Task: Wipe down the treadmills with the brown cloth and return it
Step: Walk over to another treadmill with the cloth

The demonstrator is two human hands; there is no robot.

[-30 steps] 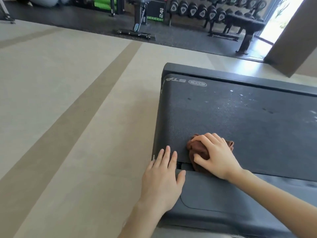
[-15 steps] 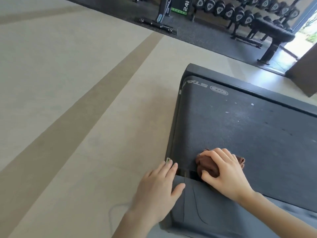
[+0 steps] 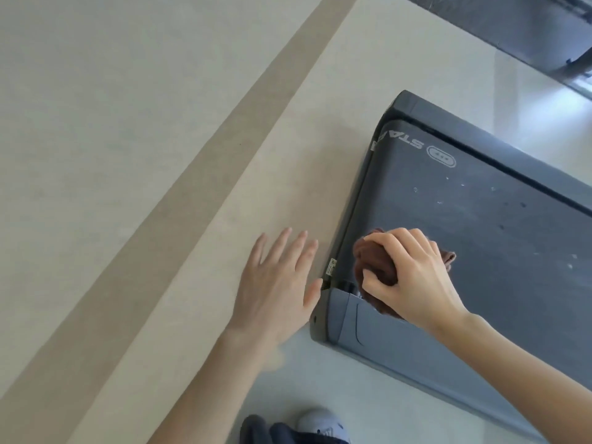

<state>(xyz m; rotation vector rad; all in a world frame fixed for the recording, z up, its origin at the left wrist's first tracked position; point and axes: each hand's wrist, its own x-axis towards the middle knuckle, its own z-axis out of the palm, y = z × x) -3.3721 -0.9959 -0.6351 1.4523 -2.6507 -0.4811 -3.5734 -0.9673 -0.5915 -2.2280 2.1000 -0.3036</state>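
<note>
Beige floor (image 3: 128, 155), crossed by a darker band, fills most of my view. The dark grey treadmill (image 3: 496, 251) juts in from the right, its belt dotted with pale specks. My right hand (image 3: 413, 277) is curled over the cloth (image 3: 374, 261), with fingers and thumb clamped round the bunched brown wad. It presses the wad onto the belt close to the left edge, right where the belt meets the lighter grey end cover (image 3: 384, 331). The lower part of the cloth hangs onto that cover under my palm. My left hand (image 3: 275, 283) is spread with fingers apart and holds nothing, over the floor just beside the treadmill's corner. It is a little blurred, so I cannot tell whether the thumb touches that corner. I judge the treadmill heavy and stiff enough to take firm pressure without shifting. The cloth looks light, soft and limp: it should squash to any shape, cannot break, and will likely drag rather than slide on the textured belt. I would hold it bunched in the palm with fingers over the top, so a broad pad meets the surface. A loose corner (image 3: 450, 257) pokes out past my knuckles, and I would tuck it in, since it could snag in the dark gap between belt and cover.
</note>
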